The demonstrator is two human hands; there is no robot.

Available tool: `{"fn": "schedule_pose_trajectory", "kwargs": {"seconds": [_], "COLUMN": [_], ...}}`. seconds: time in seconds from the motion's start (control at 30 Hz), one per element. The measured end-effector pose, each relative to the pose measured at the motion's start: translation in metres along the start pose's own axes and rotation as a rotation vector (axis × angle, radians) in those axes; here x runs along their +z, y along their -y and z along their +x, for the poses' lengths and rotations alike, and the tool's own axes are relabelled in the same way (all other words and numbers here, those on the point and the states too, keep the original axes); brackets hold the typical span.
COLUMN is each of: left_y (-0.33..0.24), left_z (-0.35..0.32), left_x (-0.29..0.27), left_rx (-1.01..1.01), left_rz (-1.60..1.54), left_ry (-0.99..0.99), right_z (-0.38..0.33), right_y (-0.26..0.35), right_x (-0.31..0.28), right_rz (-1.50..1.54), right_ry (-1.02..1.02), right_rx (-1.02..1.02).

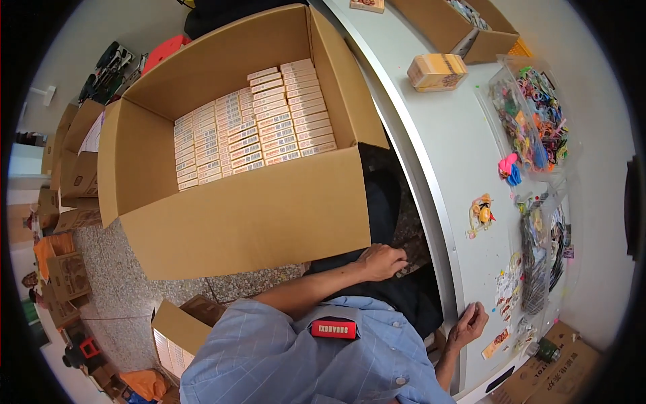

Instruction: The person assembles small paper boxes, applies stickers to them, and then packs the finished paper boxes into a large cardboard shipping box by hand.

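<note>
A: Start at the left. What stands there?

B: Flattened and folded cartons stacked on the floor, then the big box, open at the top. Its floor is partly covered with slim packs standing in tight rows, their long sides running toward the far right corner. The near-left part of the box is bare cardboard.

A: And the person's hands?

B: The left hand rests low, just past the box's near right corner, over dark cloth at the person's lap. Its fingers are curled loosely and nothing shows in them. What they touch beyond the cloth cannot be told.

A: The right hand?

B: The right hand sits on the near edge of the worktop, fingers bent against the rim, empty as far as can be seen.

A: Which hand is nearer the box?

B: The left, clearly. The box lies up and left of it, close by. The right hand is well apart from the box, with the worktop's edge between.

A: What lies on the worktop?

B: Small flat stickers just right of the right hand, and a toy figure further up. A clear bag holds a tangle of coloured trinkets. A second clear bag holds darker pieces. A wrapped bundle of packs lies near the far end, beside another carton with goods inside.
</note>
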State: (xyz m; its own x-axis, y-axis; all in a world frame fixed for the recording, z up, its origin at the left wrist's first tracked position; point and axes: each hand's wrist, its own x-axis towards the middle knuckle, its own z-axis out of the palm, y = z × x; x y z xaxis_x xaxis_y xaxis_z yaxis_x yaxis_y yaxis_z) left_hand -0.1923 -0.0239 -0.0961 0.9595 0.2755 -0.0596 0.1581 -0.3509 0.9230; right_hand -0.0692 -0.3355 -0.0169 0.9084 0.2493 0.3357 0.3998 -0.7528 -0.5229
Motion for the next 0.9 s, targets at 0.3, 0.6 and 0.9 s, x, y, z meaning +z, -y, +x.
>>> {"fn": "schedule_pose_trajectory", "kwargs": {"seconds": [0.3, 0.6, 0.9], "left_y": [0.006, 0.010, 0.027], "left_z": [0.015, 0.014, 0.034], "left_x": [0.010, 0.015, -0.012], "left_rx": [-0.116, -0.062, -0.024], "left_rz": [-0.078, -0.201, 0.360], "left_ry": [0.004, -0.127, -0.424], "right_z": [0.001, 0.002, 0.006], "right_y": [0.005, 0.002, 0.017], "right_x": [0.002, 0.001, 0.003], "right_rz": [-0.042, -0.079, -0.172], "right_ry": [0.006, 0.037, 0.063], "right_rx": [0.010, 0.082, 0.060]}}
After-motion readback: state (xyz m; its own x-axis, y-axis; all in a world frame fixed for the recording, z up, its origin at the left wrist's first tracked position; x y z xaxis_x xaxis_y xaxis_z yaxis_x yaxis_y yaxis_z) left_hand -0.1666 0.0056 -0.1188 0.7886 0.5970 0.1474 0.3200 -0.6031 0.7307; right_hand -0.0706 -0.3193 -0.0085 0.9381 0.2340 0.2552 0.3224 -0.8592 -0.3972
